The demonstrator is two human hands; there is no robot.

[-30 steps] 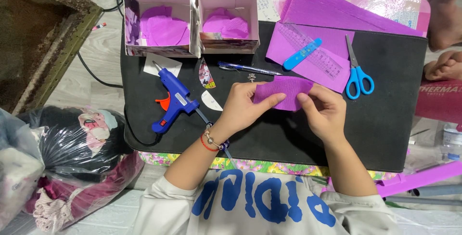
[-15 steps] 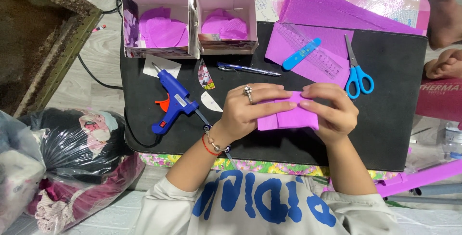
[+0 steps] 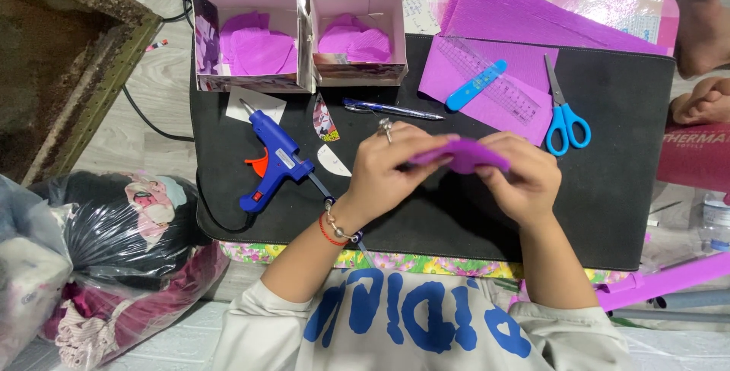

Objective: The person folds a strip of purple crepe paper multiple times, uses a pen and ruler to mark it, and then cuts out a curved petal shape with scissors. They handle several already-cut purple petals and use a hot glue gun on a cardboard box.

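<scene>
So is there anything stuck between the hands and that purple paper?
No, nothing visible is in between. The left hand and the right hand both pinch the purple paper piece directly, lifted above the black mat.

Matt purple crepe paper point(image 3: 464, 155), glossy plastic glue gun point(image 3: 274, 154), matt black mat point(image 3: 623, 188)

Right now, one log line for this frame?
left hand: holds purple paper piece | right hand: same piece | blue glue gun: on black mat
</scene>
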